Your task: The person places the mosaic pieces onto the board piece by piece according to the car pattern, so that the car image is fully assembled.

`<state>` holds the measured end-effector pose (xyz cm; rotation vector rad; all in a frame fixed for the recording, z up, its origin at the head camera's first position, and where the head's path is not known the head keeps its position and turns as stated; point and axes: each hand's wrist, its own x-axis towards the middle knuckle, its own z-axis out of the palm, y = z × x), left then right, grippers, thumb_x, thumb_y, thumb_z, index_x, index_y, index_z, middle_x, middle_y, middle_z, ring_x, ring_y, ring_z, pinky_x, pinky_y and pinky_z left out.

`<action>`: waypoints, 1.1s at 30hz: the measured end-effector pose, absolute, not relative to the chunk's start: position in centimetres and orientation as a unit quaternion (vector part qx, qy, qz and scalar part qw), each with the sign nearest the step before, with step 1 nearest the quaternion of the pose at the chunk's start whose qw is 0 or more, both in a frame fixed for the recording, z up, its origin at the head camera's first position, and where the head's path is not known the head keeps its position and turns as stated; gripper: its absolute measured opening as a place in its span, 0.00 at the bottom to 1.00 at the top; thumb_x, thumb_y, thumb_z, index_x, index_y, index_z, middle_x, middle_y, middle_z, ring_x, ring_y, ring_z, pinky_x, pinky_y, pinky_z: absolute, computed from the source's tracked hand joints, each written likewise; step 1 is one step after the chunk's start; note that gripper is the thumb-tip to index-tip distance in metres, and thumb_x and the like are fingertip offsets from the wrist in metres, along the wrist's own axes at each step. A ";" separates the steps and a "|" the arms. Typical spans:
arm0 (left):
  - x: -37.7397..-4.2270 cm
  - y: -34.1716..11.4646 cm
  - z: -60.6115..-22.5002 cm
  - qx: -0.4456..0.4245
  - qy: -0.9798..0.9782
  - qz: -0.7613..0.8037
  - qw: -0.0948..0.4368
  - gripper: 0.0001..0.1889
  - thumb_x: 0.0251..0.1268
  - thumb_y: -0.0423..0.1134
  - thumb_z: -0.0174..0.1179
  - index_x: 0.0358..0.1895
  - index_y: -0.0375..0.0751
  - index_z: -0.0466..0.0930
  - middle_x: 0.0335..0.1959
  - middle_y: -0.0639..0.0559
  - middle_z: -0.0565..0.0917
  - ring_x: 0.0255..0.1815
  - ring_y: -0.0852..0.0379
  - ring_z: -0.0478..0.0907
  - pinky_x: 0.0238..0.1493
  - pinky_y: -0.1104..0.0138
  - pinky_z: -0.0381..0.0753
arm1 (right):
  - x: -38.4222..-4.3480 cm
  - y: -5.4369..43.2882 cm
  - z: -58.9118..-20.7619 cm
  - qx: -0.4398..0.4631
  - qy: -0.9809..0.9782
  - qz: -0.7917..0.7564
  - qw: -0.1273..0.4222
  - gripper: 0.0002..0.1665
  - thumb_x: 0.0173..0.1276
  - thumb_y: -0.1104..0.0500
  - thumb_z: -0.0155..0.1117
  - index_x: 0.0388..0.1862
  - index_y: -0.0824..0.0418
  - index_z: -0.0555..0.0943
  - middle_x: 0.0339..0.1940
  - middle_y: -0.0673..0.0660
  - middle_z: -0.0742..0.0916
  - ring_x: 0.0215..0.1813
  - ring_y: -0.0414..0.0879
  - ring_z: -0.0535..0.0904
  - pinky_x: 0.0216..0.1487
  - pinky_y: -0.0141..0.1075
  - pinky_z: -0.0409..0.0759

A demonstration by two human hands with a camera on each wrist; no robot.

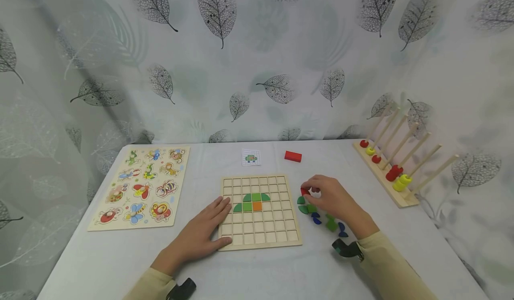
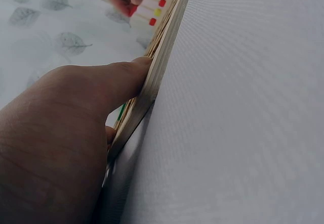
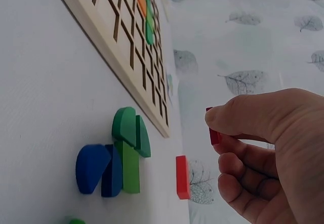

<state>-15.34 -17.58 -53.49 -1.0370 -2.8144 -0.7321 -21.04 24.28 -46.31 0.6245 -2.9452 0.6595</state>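
My right hand [image 1: 331, 200] pinches a small red block [image 3: 214, 134] between thumb and fingers, above the tabletop just right of a wooden grid board [image 1: 277, 236]. My left hand [image 1: 201, 232] rests on the board's left side, its fingers extended over the edge and the thumb on the near left corner. On the grid sit rounded green pieces [image 1: 247, 198], green squares [image 1: 256, 197] and one orange square [image 1: 257, 206]. Below the right hand lie loose blue rounded pieces [image 3: 93, 168], dark green rounded pieces [image 3: 124, 125] and light green blocks [image 3: 130, 167].
Behind the board lie a small pattern card [image 1: 250, 157] and a red rectangular block [image 1: 293, 156]. An insect picture puzzle board [image 1: 138, 186] occupies the left. At the right stands a wooden peg rack [image 1: 385, 179] with red and yellow beads. Leaf-print curtains [image 1: 241, 68] surround the white table.
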 end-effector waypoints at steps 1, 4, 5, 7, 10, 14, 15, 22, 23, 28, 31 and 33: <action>-15.3 -17.6 -53.5 -0.336 -0.911 -0.238 0.027 0.48 0.74 0.66 0.63 0.86 0.38 0.62 0.88 0.48 0.59 0.89 0.44 0.51 0.82 0.46 0.61 | -21.1 24.2 -46.3 0.207 -0.954 0.215 0.032 0.14 0.68 0.59 0.82 0.52 0.56 0.93 0.44 0.45 0.88 0.45 0.45 0.80 0.47 0.41 0.87; -15.4 -17.6 -53.3 -0.335 -0.911 -0.239 0.025 0.49 0.74 0.65 0.64 0.86 0.38 0.62 0.88 0.49 0.59 0.89 0.45 0.50 0.82 0.46 0.61 | -21.2 23.8 -46.2 0.222 -0.950 0.218 0.037 0.13 0.68 0.59 0.82 0.51 0.56 0.93 0.44 0.45 0.88 0.45 0.44 0.80 0.47 0.41 0.87; -15.4 -17.6 -53.3 -0.335 -0.911 -0.239 0.024 0.49 0.73 0.65 0.64 0.86 0.38 0.61 0.88 0.49 0.59 0.89 0.45 0.50 0.82 0.46 0.61 | -21.2 23.7 -46.2 0.226 -0.948 0.219 0.038 0.13 0.69 0.59 0.82 0.51 0.56 0.93 0.43 0.44 0.88 0.45 0.44 0.80 0.47 0.40 0.87; -15.4 -17.6 -53.2 -0.334 -0.911 -0.239 0.022 0.49 0.73 0.65 0.64 0.86 0.38 0.61 0.88 0.49 0.58 0.89 0.45 0.50 0.82 0.46 0.61 | -21.2 23.5 -46.1 0.235 -0.946 0.222 0.039 0.12 0.69 0.59 0.82 0.50 0.56 0.93 0.43 0.44 0.88 0.44 0.44 0.80 0.46 0.40 0.86; -15.4 -17.5 -53.2 -0.333 -0.912 -0.238 0.021 0.49 0.73 0.65 0.64 0.86 0.39 0.61 0.88 0.49 0.58 0.89 0.46 0.50 0.82 0.46 0.61 | -21.2 23.1 -46.1 0.240 -0.944 0.223 0.039 0.12 0.69 0.59 0.82 0.50 0.56 0.93 0.43 0.43 0.87 0.44 0.43 0.79 0.46 0.39 0.86; -15.3 -17.5 -53.3 -0.332 -0.913 -0.237 0.020 0.49 0.74 0.65 0.64 0.86 0.39 0.61 0.88 0.49 0.58 0.89 0.46 0.50 0.82 0.46 0.62 | -21.1 22.5 -46.0 0.246 -0.941 0.229 0.036 0.12 0.69 0.60 0.82 0.50 0.56 0.93 0.42 0.43 0.87 0.44 0.43 0.80 0.44 0.38 0.85; -15.3 -17.5 -53.3 -0.332 -0.913 -0.236 0.020 0.49 0.74 0.65 0.64 0.86 0.39 0.61 0.88 0.49 0.58 0.89 0.46 0.50 0.82 0.46 0.62 | -21.0 22.4 -46.0 0.248 -0.940 0.231 0.036 0.12 0.68 0.60 0.82 0.50 0.56 0.93 0.42 0.43 0.87 0.44 0.44 0.80 0.43 0.37 0.85; -15.3 -17.5 -53.3 -0.332 -0.913 -0.237 0.019 0.48 0.74 0.65 0.63 0.87 0.39 0.61 0.88 0.49 0.58 0.89 0.45 0.50 0.82 0.45 0.62 | -21.1 21.4 -46.2 0.251 -0.941 0.223 0.033 0.14 0.68 0.60 0.82 0.51 0.57 0.93 0.42 0.44 0.87 0.44 0.46 0.82 0.42 0.36 0.85; -15.3 -17.5 -53.3 -0.332 -0.913 -0.237 0.019 0.48 0.74 0.65 0.63 0.87 0.39 0.61 0.88 0.49 0.58 0.89 0.45 0.50 0.82 0.45 0.62 | -21.1 21.3 -46.2 0.251 -0.941 0.223 0.033 0.14 0.68 0.60 0.82 0.51 0.57 0.93 0.43 0.44 0.88 0.44 0.46 0.82 0.42 0.35 0.85; -15.3 -17.5 -53.2 -0.332 -0.913 -0.239 0.017 0.48 0.74 0.65 0.64 0.87 0.39 0.61 0.88 0.49 0.58 0.89 0.45 0.50 0.82 0.45 0.62 | -21.1 20.6 -46.2 0.259 -0.938 0.230 0.032 0.12 0.68 0.60 0.82 0.49 0.56 0.93 0.42 0.44 0.88 0.43 0.44 0.81 0.41 0.35 0.85; -15.3 -17.5 -53.2 -0.333 -0.912 -0.240 0.018 0.48 0.74 0.65 0.64 0.86 0.38 0.61 0.88 0.49 0.59 0.89 0.45 0.50 0.82 0.45 0.62 | -21.2 20.3 -46.3 0.264 -0.935 0.236 0.027 0.11 0.69 0.60 0.82 0.49 0.55 0.93 0.42 0.44 0.88 0.43 0.42 0.81 0.40 0.34 0.84; -15.3 -17.5 -53.2 -0.333 -0.911 -0.241 0.018 0.48 0.74 0.65 0.64 0.86 0.38 0.61 0.88 0.49 0.59 0.89 0.45 0.50 0.82 0.45 0.62 | -21.2 20.1 -46.4 0.268 -0.933 0.239 0.022 0.11 0.69 0.60 0.82 0.49 0.55 0.93 0.42 0.43 0.88 0.43 0.42 0.81 0.41 0.33 0.84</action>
